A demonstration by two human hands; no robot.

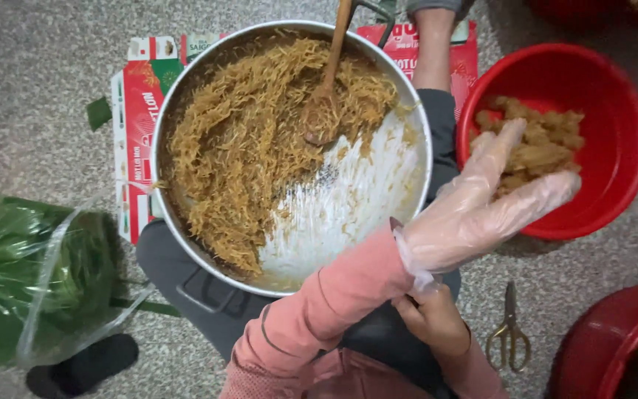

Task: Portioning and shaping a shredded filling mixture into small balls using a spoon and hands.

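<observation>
Left hand (492, 203): in clear plastic glove, fingers spread, reaching across to red plastic basin's (614, 111) rim.
Right hand (433, 321): bare, pinching glove cuff.
Round metal pan (186, 81): on lap, shredded filling (238, 148) heaped left, right side bare.
Scissors (509, 332): on floor, between basins.

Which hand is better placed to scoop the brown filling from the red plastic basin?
Likely left hand: wearing a clear plastic glove, open at the red plastic basin. The bare right hand grips the cuff.

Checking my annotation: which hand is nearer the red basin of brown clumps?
Left. The gloved left hand reaches over the red basin at its near rim; the bare right hand sits below, at the glove cuff.
</observation>
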